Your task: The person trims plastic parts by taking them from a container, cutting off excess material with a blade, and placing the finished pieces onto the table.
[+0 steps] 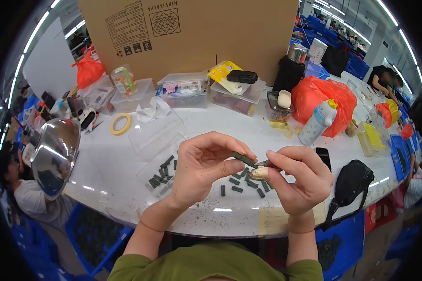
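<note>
Between the thumb and fingers of my left hand [204, 164] is a small, elongated dark green piece [244, 159], held up above the table. My right hand [297, 178] pinches a small pointed metal blade [266, 164], its handle mostly hidden by the fingers. The blade's tip meets or nearly meets the right end of the piece; I cannot tell which. Pale tape wraps my right thumb. Below both hands, several similar green pieces [237, 189] lie scattered on the white table, and more pieces [155, 180] lie to the left, partly behind my left wrist.
A tape roll [120, 124] and clear plastic sheets [150, 133] lie beyond my left hand. A large carton [187, 37] stands behind plastic boxes [237, 96]. On the right are a bottle [317, 124], red bag [321, 98], phone [323, 158] and black pouch [354, 182]. A metal lamp shade [56, 154] is left.
</note>
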`<state>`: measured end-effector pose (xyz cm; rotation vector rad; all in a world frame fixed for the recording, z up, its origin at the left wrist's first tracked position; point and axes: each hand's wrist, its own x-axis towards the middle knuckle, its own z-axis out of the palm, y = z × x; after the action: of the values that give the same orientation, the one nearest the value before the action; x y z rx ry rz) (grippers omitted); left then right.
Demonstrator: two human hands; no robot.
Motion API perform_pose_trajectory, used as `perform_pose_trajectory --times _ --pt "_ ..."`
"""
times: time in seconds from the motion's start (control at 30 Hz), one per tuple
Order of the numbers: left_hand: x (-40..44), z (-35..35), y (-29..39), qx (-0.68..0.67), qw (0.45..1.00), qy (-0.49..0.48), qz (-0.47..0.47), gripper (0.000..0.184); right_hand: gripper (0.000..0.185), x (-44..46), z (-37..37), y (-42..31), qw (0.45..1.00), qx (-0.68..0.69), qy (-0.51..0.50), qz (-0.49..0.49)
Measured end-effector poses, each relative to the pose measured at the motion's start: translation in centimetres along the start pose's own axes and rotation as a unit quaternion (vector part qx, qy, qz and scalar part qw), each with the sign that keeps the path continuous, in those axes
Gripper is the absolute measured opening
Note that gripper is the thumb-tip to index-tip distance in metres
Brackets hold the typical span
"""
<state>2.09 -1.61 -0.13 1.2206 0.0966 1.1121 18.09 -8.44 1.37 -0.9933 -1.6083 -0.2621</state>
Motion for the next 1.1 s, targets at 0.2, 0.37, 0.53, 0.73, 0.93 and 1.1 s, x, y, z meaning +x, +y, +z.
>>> perform_pose_trajectory --times 0.2,0.37,0.53,0.73,0.93,1.1 --pt "-0.16 0.16 -0.05 0.024 0.999 -0.008 0.033 0.022 0.023 -0.16 -0.11 -0.33 1.0 -0.018 0.007 0.021" --pt "-0.25 0.23 0.0 0.047 0.998 -0.008 0.052 0.022 0.023 -0.02 -0.06 -0.25 0.999 -0.036 0.017 -0.006" --pt "-0.31 0.19 -0.04 0.047 0.997 -0.007 0.056 0.022 0.024 -0.05 -0.15 -0.11 0.999 -0.035 0.007 -0.03" --pt "-0.31 0.19 -0.07 0.036 0.998 -0.007 0.051 0.022 0.023 -0.11 -0.25 -0.07 0.999 -0.027 -0.003 -0.03" --pt "-0.38 0.31 0.0 0.038 0.998 -0.003 0.052 0.022 0.022 -0.14 -0.14 -0.3 0.999 -0.038 0.017 -0.017" --pt "-0.43 0.33 0.0 0.044 0.998 -0.001 0.053 0.022 0.021 -0.21 -0.13 -0.39 0.999 -0.043 0.022 -0.011"
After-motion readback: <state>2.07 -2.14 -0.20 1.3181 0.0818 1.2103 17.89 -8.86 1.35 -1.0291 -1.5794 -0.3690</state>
